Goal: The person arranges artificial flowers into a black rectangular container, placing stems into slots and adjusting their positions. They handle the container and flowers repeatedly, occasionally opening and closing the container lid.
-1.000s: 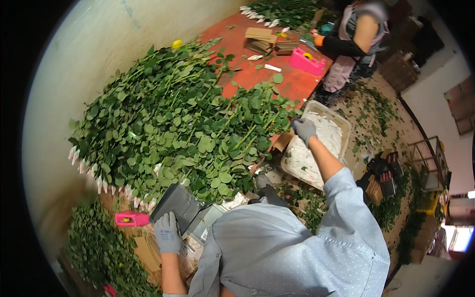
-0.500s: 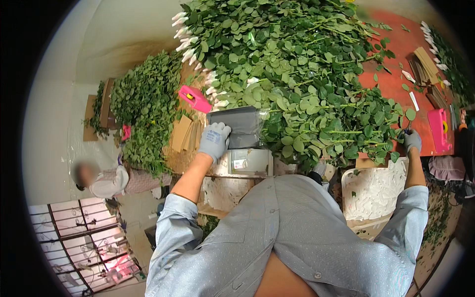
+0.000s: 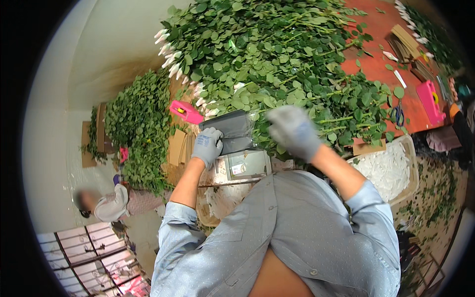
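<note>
"What's the left hand (image 3: 207,147) doing?"

"Its curled fingers are resting on the dark sheets (image 3: 230,123), near side, just left of the leafy stems (image 3: 292,74). Pinching or only pressing, I cannot tell."

"And the right hand (image 3: 294,132)?"

"Hovering, blurred, by the leafy stems; whether it's holding anything, I cannot tell. Scissors (image 3: 398,114) are lying farther right."

"The step?"

"Steadying the sheets, I'm judging; opening one would be calling for both hands, the left anchoring."

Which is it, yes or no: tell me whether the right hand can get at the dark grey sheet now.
Probably yes: the right hand, though blurred, is just right of the dark grey sheet, with nothing seen blocking the way. The left hand covers only its left side, leaving the right side free.
</note>
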`<state>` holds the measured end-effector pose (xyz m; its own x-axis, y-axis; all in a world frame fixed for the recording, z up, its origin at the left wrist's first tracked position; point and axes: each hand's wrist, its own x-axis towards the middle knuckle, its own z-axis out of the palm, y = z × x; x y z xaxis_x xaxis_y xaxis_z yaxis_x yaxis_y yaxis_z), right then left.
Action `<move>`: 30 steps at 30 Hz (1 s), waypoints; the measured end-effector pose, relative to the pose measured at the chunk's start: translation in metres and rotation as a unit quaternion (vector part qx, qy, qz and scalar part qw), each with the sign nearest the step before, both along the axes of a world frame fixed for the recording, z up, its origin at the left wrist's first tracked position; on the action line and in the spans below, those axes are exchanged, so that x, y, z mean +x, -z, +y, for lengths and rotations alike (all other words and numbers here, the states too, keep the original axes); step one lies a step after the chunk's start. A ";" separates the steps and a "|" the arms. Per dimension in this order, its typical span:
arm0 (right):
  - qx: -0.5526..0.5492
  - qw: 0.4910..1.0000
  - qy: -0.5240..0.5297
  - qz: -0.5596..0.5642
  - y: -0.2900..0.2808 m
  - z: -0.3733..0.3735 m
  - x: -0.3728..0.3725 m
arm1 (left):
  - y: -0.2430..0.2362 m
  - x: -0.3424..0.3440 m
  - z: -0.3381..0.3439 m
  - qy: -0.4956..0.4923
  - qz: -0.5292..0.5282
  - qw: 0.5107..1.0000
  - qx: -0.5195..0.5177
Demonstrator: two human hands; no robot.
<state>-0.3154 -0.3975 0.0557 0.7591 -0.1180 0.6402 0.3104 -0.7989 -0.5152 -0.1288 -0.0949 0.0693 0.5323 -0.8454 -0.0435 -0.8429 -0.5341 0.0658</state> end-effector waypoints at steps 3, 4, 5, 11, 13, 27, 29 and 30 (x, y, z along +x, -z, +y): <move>-0.081 0.992 -0.069 0.064 0.010 0.064 0.033 | -0.001 0.009 0.004 0.032 0.024 0.999 -0.030; -0.110 0.989 -0.058 0.079 0.021 0.076 0.044 | -0.004 0.011 0.004 0.046 0.027 0.998 -0.040; -0.140 0.985 -0.046 0.095 0.033 0.085 0.056 | -0.005 0.013 0.003 0.062 0.031 0.996 -0.053; -0.264 0.954 -0.029 0.140 0.039 0.106 0.085 | 0.011 0.026 0.019 0.101 0.060 0.987 -0.112; -0.316 0.938 -0.031 0.137 0.044 0.109 0.084 | 0.015 0.029 0.023 0.116 0.073 0.981 -0.135; -0.372 0.914 -0.062 0.148 0.037 0.107 0.099 | 0.033 0.061 0.027 0.173 0.188 0.935 -0.245; -0.382 0.909 -0.072 0.149 0.034 0.105 0.099 | 0.032 0.059 0.029 0.168 0.183 0.937 -0.243; -0.387 0.906 -0.077 0.152 0.031 0.104 0.098 | 0.034 0.058 0.029 0.168 0.181 0.934 -0.257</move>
